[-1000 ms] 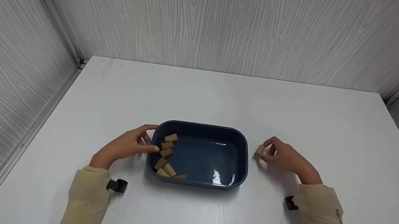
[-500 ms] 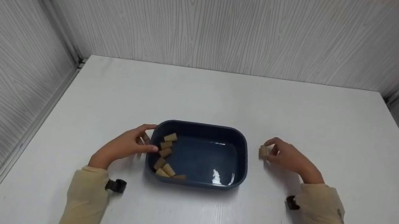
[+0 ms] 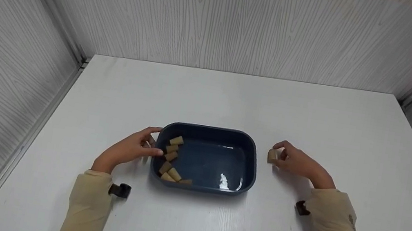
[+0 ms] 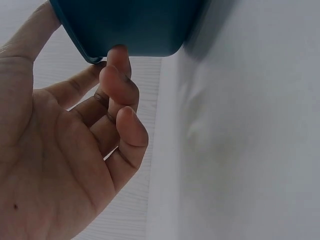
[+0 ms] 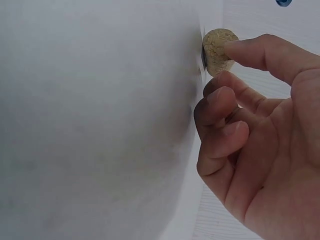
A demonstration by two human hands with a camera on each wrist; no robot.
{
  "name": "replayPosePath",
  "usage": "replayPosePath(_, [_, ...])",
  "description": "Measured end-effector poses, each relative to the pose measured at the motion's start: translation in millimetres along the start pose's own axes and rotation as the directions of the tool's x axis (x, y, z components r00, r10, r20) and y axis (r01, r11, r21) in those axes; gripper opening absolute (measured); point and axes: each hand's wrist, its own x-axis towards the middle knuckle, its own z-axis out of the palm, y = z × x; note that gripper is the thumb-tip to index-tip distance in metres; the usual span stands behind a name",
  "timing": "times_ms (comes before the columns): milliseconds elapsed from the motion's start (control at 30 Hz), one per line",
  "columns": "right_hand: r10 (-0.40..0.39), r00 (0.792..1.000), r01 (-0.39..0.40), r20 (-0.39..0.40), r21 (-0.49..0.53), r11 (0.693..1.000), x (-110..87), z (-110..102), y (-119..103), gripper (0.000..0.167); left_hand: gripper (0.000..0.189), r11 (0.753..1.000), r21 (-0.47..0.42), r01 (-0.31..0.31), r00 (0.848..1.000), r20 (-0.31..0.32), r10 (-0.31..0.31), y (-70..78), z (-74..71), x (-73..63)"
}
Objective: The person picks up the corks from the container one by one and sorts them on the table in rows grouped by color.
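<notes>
In the head view, the left hand (image 3: 129, 149) holds the end of a dark blue, rounded rectangular tray (image 3: 208, 165), its thumb over the rim and its forefinger at the far corner, set wide apart. Just past that thumb tip, inside the tray, lie several tan and brown tapered cork pieces (image 3: 174, 174). Well to the right of those fingers, outside the tray, the right hand (image 3: 297, 162) has a tan, tapered cork stopper (image 3: 272, 156) at its thumb and forefinger tips, over the white table (image 3: 192, 229).

In the left wrist view, the other fingers bend loosely beside the tray's outer wall.

In the right wrist view, thumb and forefinger pinch the stopper, nearly closed; the remaining fingers curl toward the palm, apart from it.
</notes>
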Motion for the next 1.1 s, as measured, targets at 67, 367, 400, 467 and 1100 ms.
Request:
replayPosePath(67, [-0.019,1.000,0.019,-0.003,0.000,1.000,-1.1,-0.7,-0.2,0.048,0.071,1.000,0.000,-0.003,1.000,0.001,0.003,-1.0,-0.4,0.9])
replayPosePath(367, [-0.155,0.987,0.159,-0.034,0.190,0.969,-0.7,1.6,0.5,0.048,0.070,0.999,-0.030,-0.013,1.000,0.009,0.013,-4.0,-0.7,1.7])
replayPosePath(400, [-0.166,0.986,0.169,-0.031,0.225,0.960,-0.3,1.3,-0.4,0.047,0.070,0.999,-0.037,-0.012,1.000,0.010,0.013,-3.5,-0.6,1.2])
replayPosePath(467, [-0.177,0.984,0.180,-0.033,0.268,0.946,0.3,0.3,-3.6,0.046,0.070,0.999,-0.042,-0.009,1.000,0.011,0.009,-2.6,-0.6,0.0])
replayPosePath(1100, [-0.363,0.931,0.360,-0.029,0.226,0.905,-9.0,1.5,-83.0,0.046,0.075,0.999,-0.032,-0.003,1.000,0.004,0.003,3.2,1.9,0.4])
